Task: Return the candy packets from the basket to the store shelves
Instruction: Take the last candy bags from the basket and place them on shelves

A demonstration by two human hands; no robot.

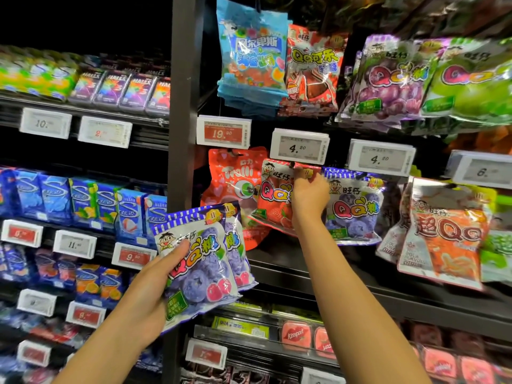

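My left hand (149, 295) grips two purple blueberry candy packets (202, 261) in front of the black shelf post, thumb across the front one. My right hand (310, 195) is raised to the middle row and pinches the top edge of a red strawberry candy packet (274, 198) at its hanging hook under the 4.20 price tag (299, 148). Right beside that hand hang more purple blueberry packets (354, 209). The basket is not in view.
A red Trolli bag (232, 184) hangs left of the strawberry packet. Blue, red, purple and green candy bags (252, 56) hang in the row above, orange bags (446, 234) to the right. Gum packs (83, 200) fill the left shelves. Small tins (299, 336) sit below.
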